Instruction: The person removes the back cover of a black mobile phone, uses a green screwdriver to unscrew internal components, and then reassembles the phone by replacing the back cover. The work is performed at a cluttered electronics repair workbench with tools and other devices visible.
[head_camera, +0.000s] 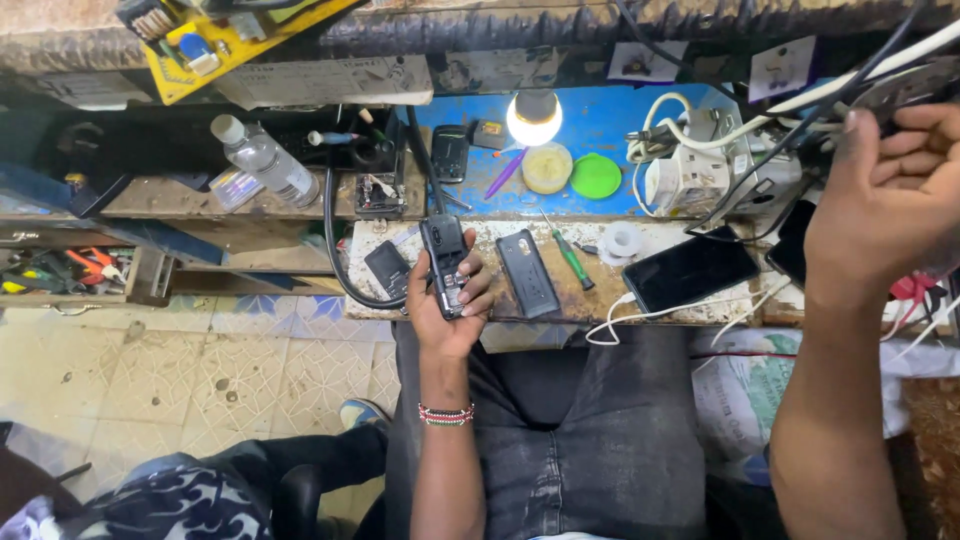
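Small black phone, back opened, sits in the left hand above the near edge of the worktop. Its long axis runs near to far, the top end pointing far and tilted slightly left. The fingers curl around its right side and the thumb lies along its left side: a closed grip on the body.

The right hand is raised at the far right among the cables, fingers bent and partly closed; whether it pinches a cable cannot be told.

On the worktop, counted: one black back cover just right of the held phone, lying near to far; one dark flat battery just left of it; one green-handled screwdriver; one black smartphone face up to the right, with a white cable at its near end.

Open room: a narrow bare strip between the back cover and the smartphone. The near edge of the worktop runs over the person's lap. One lit bulb stands far behind. One clear bottle lies far left.
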